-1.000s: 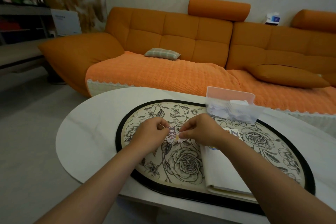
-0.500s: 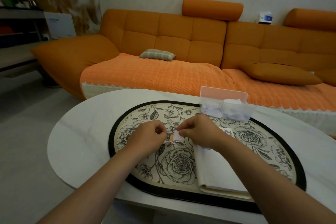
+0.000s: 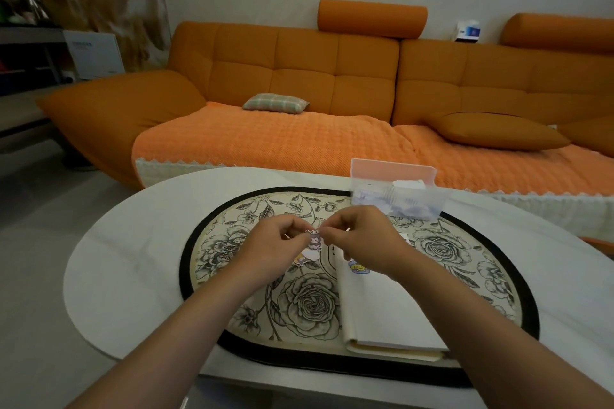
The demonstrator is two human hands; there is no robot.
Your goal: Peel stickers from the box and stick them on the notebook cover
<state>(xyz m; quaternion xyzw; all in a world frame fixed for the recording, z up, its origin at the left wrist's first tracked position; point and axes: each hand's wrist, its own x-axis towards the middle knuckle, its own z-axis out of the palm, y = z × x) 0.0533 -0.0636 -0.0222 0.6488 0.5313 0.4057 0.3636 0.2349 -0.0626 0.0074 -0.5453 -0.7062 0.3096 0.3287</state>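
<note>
Tearing is the risk: the left hand and right hand both pinch the sticker by its top edge above the floral mat, just left of the notebook. A hurried pull could rip it or fold its glue together. Compared with a moment earlier, it hangs more upright and shows more fully.

dim warm light, edges bowed
</note>
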